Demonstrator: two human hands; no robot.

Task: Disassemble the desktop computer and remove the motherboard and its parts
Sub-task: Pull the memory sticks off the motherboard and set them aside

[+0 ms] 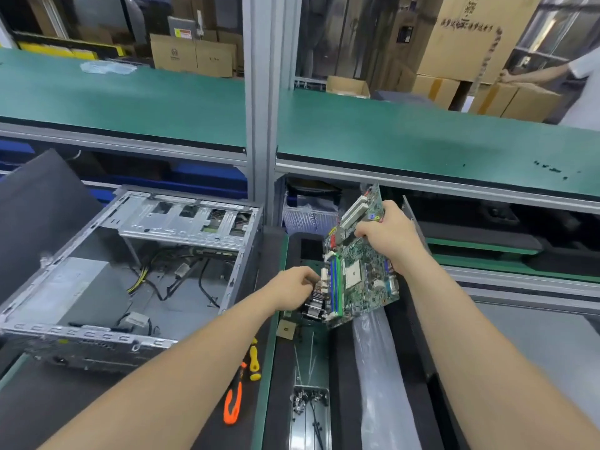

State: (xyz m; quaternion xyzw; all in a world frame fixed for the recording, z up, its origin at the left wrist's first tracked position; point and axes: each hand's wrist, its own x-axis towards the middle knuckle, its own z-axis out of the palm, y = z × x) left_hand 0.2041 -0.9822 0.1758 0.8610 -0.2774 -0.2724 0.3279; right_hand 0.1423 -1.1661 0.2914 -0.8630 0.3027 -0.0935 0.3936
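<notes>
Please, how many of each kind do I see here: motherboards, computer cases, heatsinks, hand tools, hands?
Motherboard: 1
Computer case: 1
Heatsink: 1
Hand tools: 2 (orange pliers, yellow screwdriver)
Hands: 2 (left hand, right hand)
Total: 7

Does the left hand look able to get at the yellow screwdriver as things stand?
Likely yes, once it lets go: the left hand grips the heatsink at the motherboard edge. The yellow screwdriver lies uncovered on the mat close under that forearm, nothing between them.
</notes>
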